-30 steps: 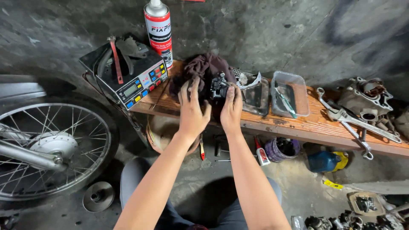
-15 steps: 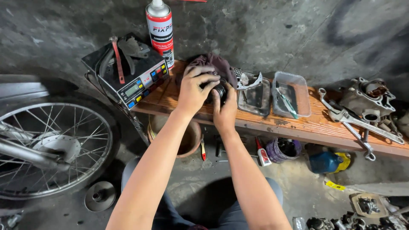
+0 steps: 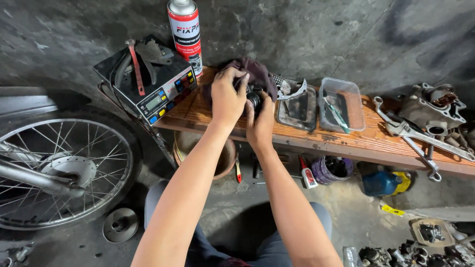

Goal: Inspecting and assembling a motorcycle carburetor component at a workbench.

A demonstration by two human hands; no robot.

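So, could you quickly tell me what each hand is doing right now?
Left hand: closed on the dark rag.
Right hand: gripping the small metal part.

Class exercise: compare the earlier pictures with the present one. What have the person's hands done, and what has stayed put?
Both hands, first laid flat on the dark rag, have curled in: the left hand now grips rag and metal part from above, while the right hand holds the part from below. The spray can, meter box, trays and wrenches have not moved on the bench.
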